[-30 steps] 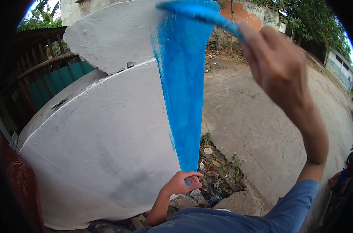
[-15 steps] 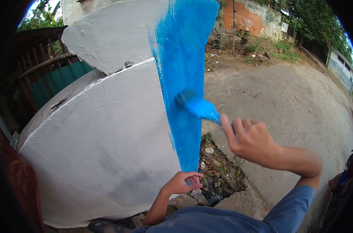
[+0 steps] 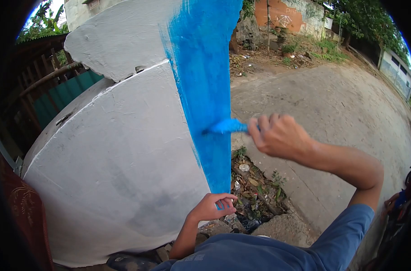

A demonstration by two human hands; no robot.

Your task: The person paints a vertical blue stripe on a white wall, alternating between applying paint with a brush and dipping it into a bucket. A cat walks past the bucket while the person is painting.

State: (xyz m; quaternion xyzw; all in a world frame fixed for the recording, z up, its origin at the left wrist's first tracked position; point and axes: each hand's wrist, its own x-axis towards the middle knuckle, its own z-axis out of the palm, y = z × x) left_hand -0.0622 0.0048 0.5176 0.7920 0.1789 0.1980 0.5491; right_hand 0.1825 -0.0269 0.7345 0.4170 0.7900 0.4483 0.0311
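My right hand [image 3: 280,137] is closed round the handle of a paintbrush [image 3: 225,127] coated in blue paint. Its bristle end touches the blue-painted strip [image 3: 203,86] along the right edge of the wall, and looks smeared by motion. To the left of the strip the wall [image 3: 119,149] is pale grey-white, with a raised seam running across it. Low in the view, my left hand [image 3: 213,207] is near the strip's bottom end, fingers curled in. Blue shows between those fingers; whatever they hold, if anything, I cannot make out.
Leaves, litter and broken concrete [image 3: 255,185] lie at the wall's foot. A concrete pavement [image 3: 314,104] spreads to the right. Dark red patterned cloth [image 3: 27,212] hangs at the lower left, and a fence with green sheeting [image 3: 67,95] stands behind the wall.
My right hand has risen slightly, and the brush has turned from slanting to nearly level, its bristles lower on the blue strip. The whole view has shifted a little; my left hand stays curled.
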